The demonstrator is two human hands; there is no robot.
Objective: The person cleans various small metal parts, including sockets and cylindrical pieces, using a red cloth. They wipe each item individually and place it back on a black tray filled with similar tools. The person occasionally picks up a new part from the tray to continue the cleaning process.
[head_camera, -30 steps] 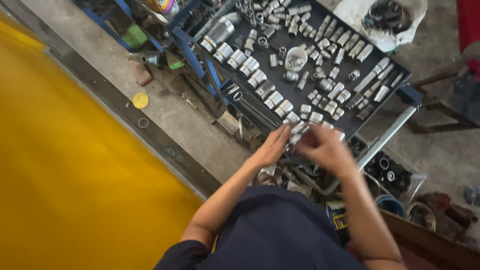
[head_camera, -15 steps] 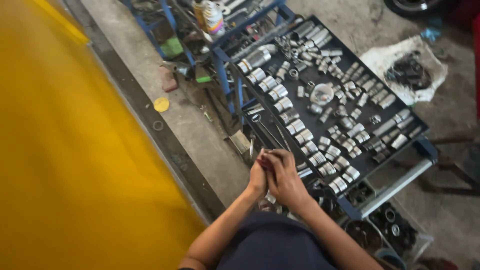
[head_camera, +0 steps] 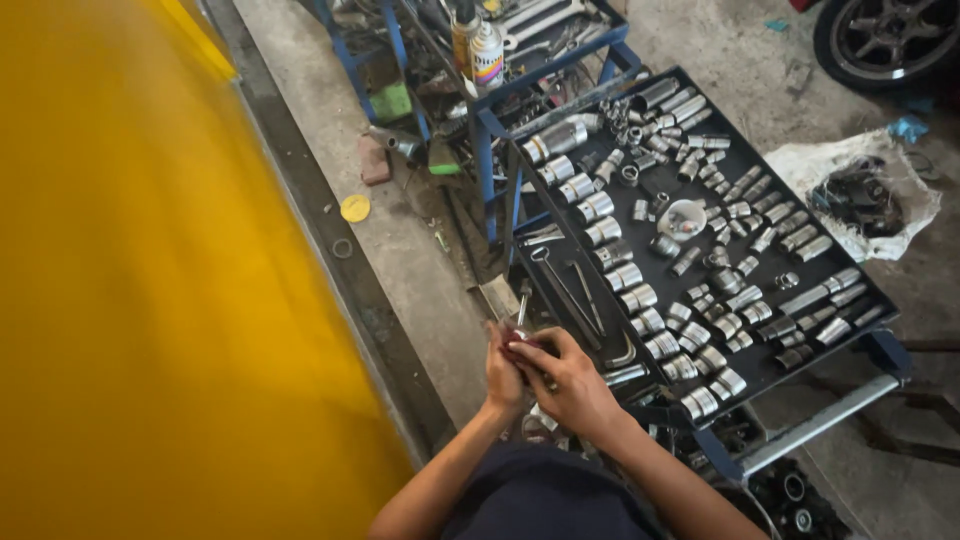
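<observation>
1. A workshop's concrete floor [head_camera: 420, 270] lies below, with a big yellow surface [head_camera: 130, 300] at the left and a dark tool tray [head_camera: 880, 315] on a blue cart acting as the tabletop.
2. Nearest, the left hand [head_camera: 503, 375] and right hand [head_camera: 565, 380] meet at the tray's near corner — fingers curled together round a small part I cannot make out.
3. To work it well, it seems wise to keep both hands low over the tray, so a slip drops the piece among the tools.
4. Beyond lie several dozen steel sockets [head_camera: 625, 277] in rows, too many to count exactly.
5. One white cup [head_camera: 684, 219] sits mid-tray.
6. Farther — two spray cans [head_camera: 477, 45] and one wheel [head_camera: 890, 35].
</observation>
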